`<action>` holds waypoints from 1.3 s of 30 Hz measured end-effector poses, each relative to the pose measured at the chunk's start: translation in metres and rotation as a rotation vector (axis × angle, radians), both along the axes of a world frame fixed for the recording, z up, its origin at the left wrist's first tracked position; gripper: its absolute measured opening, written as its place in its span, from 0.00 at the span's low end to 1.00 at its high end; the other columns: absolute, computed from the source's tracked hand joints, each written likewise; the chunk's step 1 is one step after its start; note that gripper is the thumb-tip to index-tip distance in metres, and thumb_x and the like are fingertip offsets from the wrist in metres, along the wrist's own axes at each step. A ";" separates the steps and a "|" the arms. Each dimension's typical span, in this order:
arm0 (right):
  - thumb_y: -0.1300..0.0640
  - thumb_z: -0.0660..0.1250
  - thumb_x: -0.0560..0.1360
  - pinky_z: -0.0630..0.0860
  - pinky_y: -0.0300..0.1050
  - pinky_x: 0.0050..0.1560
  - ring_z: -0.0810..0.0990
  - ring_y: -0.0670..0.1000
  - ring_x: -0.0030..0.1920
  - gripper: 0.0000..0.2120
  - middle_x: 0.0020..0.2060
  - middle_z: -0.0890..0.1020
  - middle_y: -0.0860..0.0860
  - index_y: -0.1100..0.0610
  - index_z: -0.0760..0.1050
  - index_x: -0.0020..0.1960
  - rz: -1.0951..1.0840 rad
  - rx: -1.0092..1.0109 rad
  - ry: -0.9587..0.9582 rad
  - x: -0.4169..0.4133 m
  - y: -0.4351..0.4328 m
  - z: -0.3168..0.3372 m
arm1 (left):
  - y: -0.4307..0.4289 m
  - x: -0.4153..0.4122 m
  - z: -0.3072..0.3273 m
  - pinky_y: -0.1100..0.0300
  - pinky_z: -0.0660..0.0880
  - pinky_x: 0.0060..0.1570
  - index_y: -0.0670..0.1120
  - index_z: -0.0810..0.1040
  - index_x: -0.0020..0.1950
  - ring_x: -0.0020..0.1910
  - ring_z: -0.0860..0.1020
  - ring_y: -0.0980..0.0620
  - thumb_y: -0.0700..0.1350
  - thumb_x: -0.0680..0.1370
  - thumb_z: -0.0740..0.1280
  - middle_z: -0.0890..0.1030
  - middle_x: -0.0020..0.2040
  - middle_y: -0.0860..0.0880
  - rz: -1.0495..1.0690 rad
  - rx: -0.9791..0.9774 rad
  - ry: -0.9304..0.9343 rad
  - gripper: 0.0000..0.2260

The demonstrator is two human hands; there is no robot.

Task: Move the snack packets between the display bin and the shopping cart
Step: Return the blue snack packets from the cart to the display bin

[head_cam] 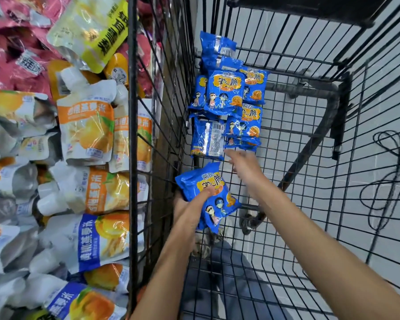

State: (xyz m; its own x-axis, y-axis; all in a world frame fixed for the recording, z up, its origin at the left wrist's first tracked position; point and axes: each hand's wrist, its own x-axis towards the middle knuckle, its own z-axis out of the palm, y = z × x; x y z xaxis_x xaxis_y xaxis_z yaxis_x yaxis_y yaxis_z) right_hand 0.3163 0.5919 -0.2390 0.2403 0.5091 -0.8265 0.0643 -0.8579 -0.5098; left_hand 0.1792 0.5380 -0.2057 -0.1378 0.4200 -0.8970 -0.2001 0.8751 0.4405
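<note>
Several blue snack packets [226, 98] lie in a heap on the wire floor of the black shopping cart [310, 139], along its left wall. My left hand [189, 204] is inside the cart and grips one blue snack packet [208, 195], maybe with another under it, just nearer than the heap. My right hand [243, 165] reaches forward, blurred, its fingertips at the near edge of the heap beside a packet lying face down [208, 139]; nothing shows in its grasp. The display bin [132, 135] stands to the left, a wire wall between it and the cart.
The bin holds many spouted drink pouches [86, 130] in orange, blue and yellow, with pink packets [14, 54] at the far end. Grey tiled floor shows through the cart mesh. A black cable [388, 181] hangs outside the cart's right wall. My legs [219, 262] show below.
</note>
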 end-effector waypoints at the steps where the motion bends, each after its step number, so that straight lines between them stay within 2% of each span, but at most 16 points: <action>1: 0.45 0.64 0.74 0.70 0.44 0.46 0.74 0.49 0.42 0.15 0.42 0.77 0.50 0.57 0.75 0.48 0.002 -0.032 -0.033 -0.002 0.013 -0.009 | -0.003 0.001 -0.001 0.57 0.80 0.39 0.46 0.76 0.59 0.45 0.83 0.47 0.40 0.70 0.74 0.84 0.50 0.45 -0.004 0.003 0.019 0.18; 2: 0.45 0.67 0.73 0.71 0.46 0.46 0.75 0.51 0.44 0.19 0.46 0.77 0.52 0.59 0.73 0.53 0.009 -0.073 -0.043 -0.007 0.023 -0.018 | -0.006 0.003 -0.002 0.58 0.79 0.39 0.47 0.76 0.58 0.45 0.83 0.48 0.40 0.70 0.74 0.84 0.50 0.46 -0.006 0.000 0.038 0.17; 4: 0.44 0.71 0.69 0.72 0.48 0.51 0.75 0.55 0.55 0.35 0.61 0.74 0.57 0.62 0.64 0.68 -0.022 -0.143 -0.064 -0.019 0.037 -0.034 | -0.013 0.006 -0.005 0.62 0.78 0.32 0.48 0.76 0.55 0.40 0.84 0.53 0.40 0.70 0.74 0.84 0.47 0.48 -0.001 -0.018 0.069 0.15; 6: 0.42 0.74 0.65 0.71 0.48 0.51 0.73 0.59 0.61 0.42 0.65 0.73 0.58 0.63 0.63 0.69 -0.077 -0.169 -0.136 -0.029 0.043 -0.044 | -0.016 0.006 -0.006 0.65 0.76 0.27 0.48 0.76 0.54 0.36 0.83 0.57 0.40 0.69 0.74 0.84 0.45 0.50 -0.002 -0.044 0.103 0.16; 8: 0.41 0.76 0.63 0.71 0.47 0.47 0.75 0.59 0.60 0.41 0.62 0.75 0.58 0.64 0.68 0.65 -0.140 -0.183 -0.185 -0.033 0.040 -0.049 | -0.017 0.004 -0.005 0.64 0.77 0.28 0.48 0.75 0.56 0.38 0.82 0.56 0.41 0.68 0.75 0.83 0.46 0.50 -0.008 -0.064 0.133 0.19; 13: 0.46 0.77 0.64 0.69 0.45 0.47 0.77 0.57 0.56 0.28 0.58 0.79 0.56 0.60 0.76 0.58 -0.236 -0.134 -0.217 -0.028 0.029 -0.054 | -0.015 -0.002 -0.004 0.46 0.80 0.48 0.47 0.73 0.59 0.46 0.83 0.45 0.40 0.68 0.75 0.83 0.51 0.45 -0.012 -0.106 0.134 0.22; 16: 0.52 0.76 0.67 0.73 0.45 0.50 0.79 0.57 0.53 0.14 0.54 0.81 0.55 0.57 0.78 0.47 -0.289 -0.132 -0.266 -0.027 0.027 -0.054 | -0.018 -0.001 -0.003 0.47 0.80 0.49 0.47 0.73 0.59 0.46 0.83 0.46 0.40 0.68 0.76 0.83 0.51 0.46 -0.015 -0.098 0.142 0.22; 18: 0.55 0.74 0.68 0.75 0.45 0.52 0.79 0.56 0.52 0.10 0.53 0.81 0.55 0.57 0.79 0.47 -0.305 -0.131 -0.288 -0.027 0.027 -0.054 | -0.021 -0.001 -0.003 0.47 0.80 0.49 0.47 0.73 0.59 0.46 0.83 0.46 0.40 0.68 0.76 0.83 0.51 0.46 -0.020 -0.097 0.138 0.22; 19: 0.54 0.74 0.68 0.74 0.45 0.51 0.78 0.57 0.53 0.13 0.54 0.80 0.56 0.58 0.78 0.50 -0.313 -0.128 -0.273 -0.029 0.028 -0.053 | -0.021 -0.001 -0.004 0.46 0.80 0.50 0.48 0.73 0.59 0.46 0.83 0.46 0.41 0.67 0.76 0.83 0.51 0.46 -0.026 -0.101 0.138 0.22; 21: 0.46 0.76 0.65 0.74 0.48 0.53 0.76 0.58 0.57 0.30 0.59 0.76 0.57 0.61 0.72 0.59 -0.323 -0.140 -0.183 -0.039 0.033 -0.048 | -0.022 -0.002 -0.004 0.47 0.80 0.48 0.48 0.73 0.59 0.45 0.83 0.47 0.41 0.67 0.76 0.83 0.50 0.47 -0.034 -0.107 0.138 0.23; 24: 0.38 0.77 0.59 0.70 0.54 0.64 0.68 0.60 0.65 0.51 0.65 0.67 0.59 0.62 0.58 0.70 -0.263 -0.218 -0.148 -0.059 0.049 -0.039 | -0.023 -0.003 -0.005 0.53 0.81 0.41 0.48 0.73 0.59 0.42 0.84 0.48 0.42 0.65 0.77 0.83 0.49 0.47 -0.045 -0.103 0.137 0.25; 26: 0.37 0.78 0.56 0.69 0.54 0.64 0.67 0.60 0.63 0.53 0.63 0.66 0.58 0.62 0.58 0.69 -0.244 -0.264 -0.218 -0.068 0.061 -0.039 | -0.023 -0.002 -0.004 0.53 0.81 0.40 0.48 0.73 0.59 0.42 0.84 0.48 0.44 0.60 0.78 0.83 0.49 0.47 -0.071 -0.104 0.145 0.29; 28: 0.41 0.79 0.57 0.69 0.51 0.61 0.67 0.57 0.61 0.49 0.62 0.66 0.57 0.61 0.59 0.67 -0.263 -0.273 -0.293 -0.075 0.066 -0.041 | -0.024 -0.003 -0.004 0.49 0.81 0.46 0.48 0.73 0.59 0.45 0.83 0.47 0.45 0.57 0.78 0.82 0.50 0.47 -0.127 -0.111 0.172 0.32; 32: 0.48 0.76 0.65 0.67 0.50 0.61 0.67 0.56 0.63 0.40 0.63 0.69 0.57 0.62 0.60 0.67 -0.192 -0.194 -0.436 -0.081 0.060 -0.048 | -0.030 -0.005 -0.003 0.48 0.79 0.50 0.48 0.73 0.54 0.46 0.82 0.48 0.46 0.57 0.77 0.82 0.48 0.48 -0.217 -0.111 0.227 0.27; 36: 0.51 0.78 0.62 0.71 0.55 0.62 0.72 0.60 0.61 0.41 0.58 0.75 0.60 0.62 0.59 0.65 -0.296 -0.195 -0.300 -0.071 0.045 -0.046 | -0.033 -0.006 0.000 0.47 0.79 0.50 0.47 0.75 0.54 0.46 0.82 0.47 0.48 0.54 0.76 0.83 0.48 0.47 -0.242 -0.125 0.212 0.30; 39: 0.50 0.77 0.63 0.72 0.51 0.61 0.73 0.59 0.60 0.49 0.50 0.77 0.57 0.64 0.51 0.71 -0.274 -0.160 -0.134 -0.057 0.032 -0.028 | -0.036 -0.008 0.006 0.46 0.80 0.50 0.46 0.77 0.53 0.45 0.83 0.46 0.46 0.56 0.77 0.84 0.47 0.46 -0.257 -0.125 0.196 0.26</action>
